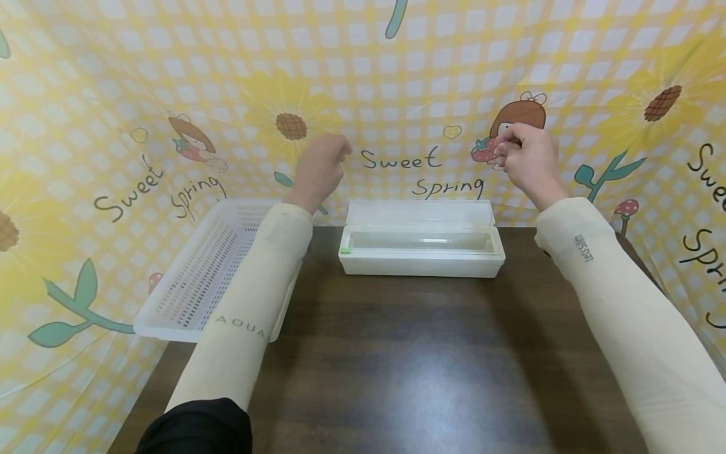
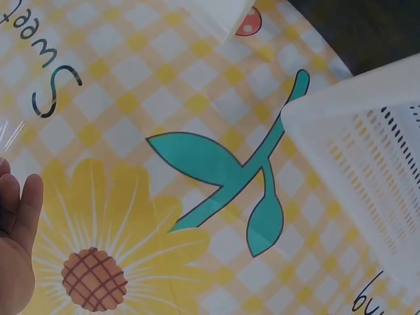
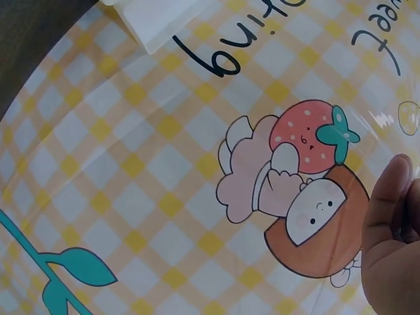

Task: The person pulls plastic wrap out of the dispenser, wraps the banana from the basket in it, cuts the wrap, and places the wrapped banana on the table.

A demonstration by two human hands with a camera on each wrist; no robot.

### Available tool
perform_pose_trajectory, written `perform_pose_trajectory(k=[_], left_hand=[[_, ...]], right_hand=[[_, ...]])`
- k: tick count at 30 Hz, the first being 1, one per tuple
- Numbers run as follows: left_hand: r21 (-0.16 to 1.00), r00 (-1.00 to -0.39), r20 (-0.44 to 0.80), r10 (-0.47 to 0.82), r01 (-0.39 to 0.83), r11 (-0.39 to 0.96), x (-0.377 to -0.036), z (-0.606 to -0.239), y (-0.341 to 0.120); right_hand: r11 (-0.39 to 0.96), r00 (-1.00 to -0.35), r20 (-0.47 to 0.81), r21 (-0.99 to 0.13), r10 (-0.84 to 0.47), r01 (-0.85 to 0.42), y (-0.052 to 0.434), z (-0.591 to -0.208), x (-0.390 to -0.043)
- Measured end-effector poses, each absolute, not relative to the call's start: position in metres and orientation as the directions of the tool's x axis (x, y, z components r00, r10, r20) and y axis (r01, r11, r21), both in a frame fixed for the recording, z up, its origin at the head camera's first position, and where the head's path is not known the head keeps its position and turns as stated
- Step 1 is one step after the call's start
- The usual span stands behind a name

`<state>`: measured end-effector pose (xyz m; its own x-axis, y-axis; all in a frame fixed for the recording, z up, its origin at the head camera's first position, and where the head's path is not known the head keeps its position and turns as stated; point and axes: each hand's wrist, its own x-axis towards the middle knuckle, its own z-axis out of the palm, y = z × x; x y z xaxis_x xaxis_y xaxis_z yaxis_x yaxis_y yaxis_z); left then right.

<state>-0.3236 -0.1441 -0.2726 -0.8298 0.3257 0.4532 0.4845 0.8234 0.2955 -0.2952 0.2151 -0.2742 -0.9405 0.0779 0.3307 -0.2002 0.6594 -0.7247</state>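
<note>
My left hand (image 1: 319,171) and right hand (image 1: 530,159) are raised apart, above and behind a white film dispenser box (image 1: 422,265). Its lid (image 1: 420,213) stands up, and a small green piece (image 1: 345,250) sits at its front left corner. Glints show a sheet of clear cling film (image 3: 379,119) at the right hand's fingertips, and similar cling film (image 2: 9,134) glints by the left fingers. Both hands have curled fingers and appear to pinch it. The film's full outline is too transparent to make out in the head view.
On the left of the dark wooden table (image 1: 397,353) stands a white perforated basket (image 1: 164,315), partly behind my left sleeve. A pale edge (image 1: 286,306) of something shows beside that sleeve. Yellow checked cloth (image 1: 397,75) hangs behind and at both sides.
</note>
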Motion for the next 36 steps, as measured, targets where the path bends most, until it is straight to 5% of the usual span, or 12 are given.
perform_pose_trajectory(k=[23,32,36], left_hand=[[0.266,-0.792,0.501,0.35,0.526,0.808,-0.326,-0.252,-0.146],[0.708,-0.91,0.376,0.172,0.402,0.581,-0.322,-0.247,-0.144],[0.773,-0.926,0.349,0.144,0.372,0.515,-0.32,-0.245,-0.144]], right_hand=[[0.715,-0.903,0.429,-0.64,0.028,-0.282,0.219,-0.254,-0.298],[0.66,-0.928,0.369,-0.711,0.058,-0.242,0.218,-0.245,-0.294],[0.646,-0.927,0.37,-0.722,0.061,-0.246,0.218,-0.244,-0.293]])
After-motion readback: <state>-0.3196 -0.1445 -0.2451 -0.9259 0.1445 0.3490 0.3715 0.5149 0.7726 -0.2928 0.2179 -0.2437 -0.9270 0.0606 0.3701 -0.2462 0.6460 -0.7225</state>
